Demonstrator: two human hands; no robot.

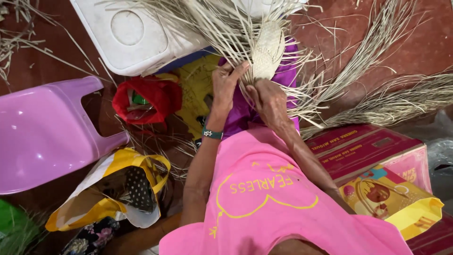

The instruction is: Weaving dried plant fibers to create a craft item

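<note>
Two bare hands meet near the upper middle of the frame, both working on a small woven straw piece (268,49) whose finished oval part stands just above them. Its loose pale strands (203,21) fan out from the weave toward the top edge and to both sides. The left hand (225,85) sits just left of the piece, fingers stretched upward with the fingertips pressed against its lower left edge, pinching strands there. The right hand (270,101) lies directly below the piece, closed around the gathered strands at its base. Both hands are close together, almost touching. A teal wristband (212,134) circles the left wrist. How many strands each hand grips cannot be made out, since the fibres overlap thickly. A white plastic lid (130,35) at the upper left is partly covered by the strands and cut off by the top edge. A lilac plastic chair (42,134) is cut off at the left edge, with a red bag (151,99) beside it whose contents are hard to read. A maroon cardboard box (368,151) at the right is partly hidden under a yellow packet (396,200).
</note>
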